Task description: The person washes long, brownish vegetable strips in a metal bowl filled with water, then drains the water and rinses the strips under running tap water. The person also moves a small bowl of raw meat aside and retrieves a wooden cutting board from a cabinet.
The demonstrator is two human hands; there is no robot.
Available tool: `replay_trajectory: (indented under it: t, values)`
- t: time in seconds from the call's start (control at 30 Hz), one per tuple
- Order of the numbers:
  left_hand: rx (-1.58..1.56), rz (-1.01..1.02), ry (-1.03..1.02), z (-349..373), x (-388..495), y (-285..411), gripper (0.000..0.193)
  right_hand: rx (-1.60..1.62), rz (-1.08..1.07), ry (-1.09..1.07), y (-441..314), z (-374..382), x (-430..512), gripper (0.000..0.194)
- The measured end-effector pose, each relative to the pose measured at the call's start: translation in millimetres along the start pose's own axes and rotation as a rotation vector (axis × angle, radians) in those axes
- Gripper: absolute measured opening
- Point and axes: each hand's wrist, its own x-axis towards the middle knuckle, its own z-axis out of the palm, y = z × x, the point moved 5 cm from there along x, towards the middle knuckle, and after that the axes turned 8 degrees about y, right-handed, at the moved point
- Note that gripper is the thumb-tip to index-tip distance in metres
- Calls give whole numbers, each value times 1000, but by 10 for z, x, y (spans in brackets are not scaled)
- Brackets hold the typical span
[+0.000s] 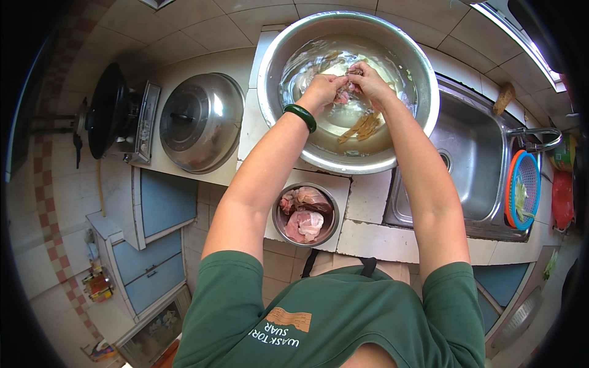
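Observation:
Both of my hands are together over a large metal basin (294,147) of water, fingers pinching a small piece of reddish raw meat (343,95). My left hand (325,90), with a dark green bangle on its wrist, grips the meat from the left. From the right, my right hand (371,85) holds its upper part. Brown strips (366,127) of some food lie in the water below the hands. Nearer my body, a small metal bowl (335,220) holds pieces of raw pink meat (304,225).
Right of the basin is a steel sink (474,170) with a faucet (543,138). Blue and orange plastic baskets (534,184) stand at its right edge. A domed metal lid (202,124) lies on the left counter, beside a stove (146,124) with a black wok (108,110).

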Motion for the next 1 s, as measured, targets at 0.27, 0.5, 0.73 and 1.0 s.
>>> replay_trajectory:
  t: [0.27, 0.5, 0.73, 1.0]
  values:
    - [-10, 113, -16, 9, -29, 36, 13, 103, -90, 216, -61, -179, 72, 20]
    - [-67, 28, -73, 45, -21, 24, 20, 178, -64, 88, -57, -66, 13, 44]
    - [-166, 12, -85, 0, 13, 22, 23, 130, -134, 98, -76, -51, 7, 37]
    - [1, 51, -72, 28, -15, 15, 17, 80, -203, 33, -137, 4, -35, 33]
